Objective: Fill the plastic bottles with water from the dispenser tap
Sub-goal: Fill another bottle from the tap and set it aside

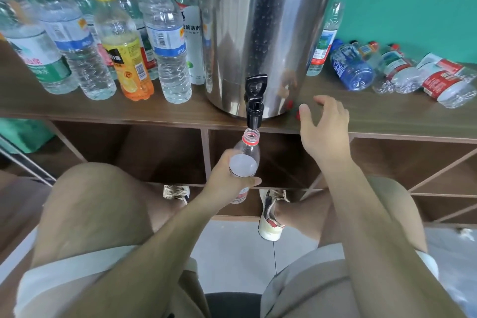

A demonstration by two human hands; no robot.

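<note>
From the head camera, the left hand [229, 178] grips an uncapped clear plastic bottle [249, 143] around its middle, fingers and thumb curled round it. The bottle's mouth, with a red ring on the neck, sits directly under the black tap [254, 103] of the steel dispenser [265, 20]. A red and white label shows low on the bottle, but its writing is too small to read.

The right hand [322, 126] holds nothing. Its fingers are spread and relaxed over the front edge of the wooden shelf top [154, 110], just beside the dispenser's base.

Left of the dispenser stands a group of capped bottles:
- A yellow-capped juice bottle [124, 59] has a yellow label with a barcode.
- A blue-banded water bottle [167, 44] has a white cap.
- A white bottle [192, 31] has a black cap and Chinese characters that partly read "解质水".
- A green-labelled bottle [38, 59] has red characters ending "山泉".

Right of the dispenser a red-capped bottle [327, 33] stands upright. Beyond it several bottles lie on their sides, among them a blue bottle [353, 70] with white lettering and a red-labelled bottle [449, 80].
</note>
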